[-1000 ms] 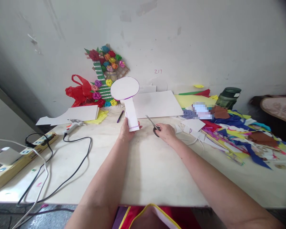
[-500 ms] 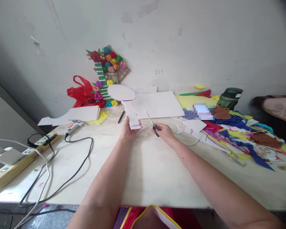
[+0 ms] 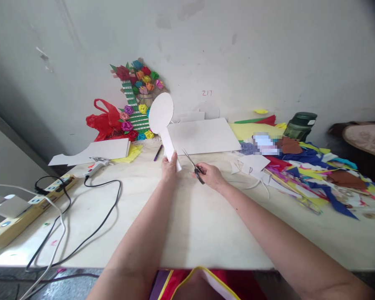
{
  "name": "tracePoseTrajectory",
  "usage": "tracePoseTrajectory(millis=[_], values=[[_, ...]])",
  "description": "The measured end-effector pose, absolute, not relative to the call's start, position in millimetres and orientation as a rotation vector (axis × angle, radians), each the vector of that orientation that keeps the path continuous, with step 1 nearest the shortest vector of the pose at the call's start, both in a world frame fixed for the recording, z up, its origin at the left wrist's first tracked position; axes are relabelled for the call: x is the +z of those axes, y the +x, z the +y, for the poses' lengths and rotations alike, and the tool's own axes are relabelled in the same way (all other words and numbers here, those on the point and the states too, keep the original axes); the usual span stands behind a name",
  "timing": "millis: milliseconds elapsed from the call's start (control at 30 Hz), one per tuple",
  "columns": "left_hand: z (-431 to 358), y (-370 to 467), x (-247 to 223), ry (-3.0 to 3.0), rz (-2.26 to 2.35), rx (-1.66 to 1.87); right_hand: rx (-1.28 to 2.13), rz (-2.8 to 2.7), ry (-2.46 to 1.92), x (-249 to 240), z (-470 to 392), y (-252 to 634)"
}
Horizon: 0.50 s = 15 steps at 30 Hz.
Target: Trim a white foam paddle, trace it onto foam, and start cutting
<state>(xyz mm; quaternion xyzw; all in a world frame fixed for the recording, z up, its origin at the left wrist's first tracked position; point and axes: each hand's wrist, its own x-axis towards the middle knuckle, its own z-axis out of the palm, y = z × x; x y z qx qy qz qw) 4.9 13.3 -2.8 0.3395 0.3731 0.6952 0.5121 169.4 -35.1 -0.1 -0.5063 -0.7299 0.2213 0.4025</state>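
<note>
A white cardboard cutout [image 3: 161, 113], a round head on a straight strip, is gripped at its lower end by my left hand [image 3: 169, 166]. It tilts above the table with its round part up and to the left. Black-handled scissors [image 3: 199, 175] are in my right hand [image 3: 211, 176], their blades slightly parted and pointing up-left, just right of the strip and apart from it. Behind the hands lies a large white board [image 3: 204, 135]. A dark purple pen [image 3: 158, 153] rests left of the cutout.
At the left are a glue gun [image 3: 95, 167], cords and a power strip [image 3: 34, 204]. A paper-flower decoration [image 3: 134, 100] leans on the wall beside a red plastic bag [image 3: 104, 121]. Paper and fabric scraps [image 3: 318, 175] and a green flask [image 3: 301, 126] occupy the right.
My left hand has turned the cutout over and more upright, so its purple outline no longer shows. The scissors have shifted slightly left and lower, and their blades now show apart.
</note>
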Motion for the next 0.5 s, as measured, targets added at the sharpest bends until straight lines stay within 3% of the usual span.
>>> tracePoseTrajectory(millis=[133,500], values=[[14.8,7.2,-5.5,0.822,0.997,1.814,0.442,-1.964,-1.313,4.4,-40.9,168.9],[5.5,9.0,0.9,0.760,0.683,1.814,0.381,-2.053,-1.370,7.1,-45.4,167.9]])
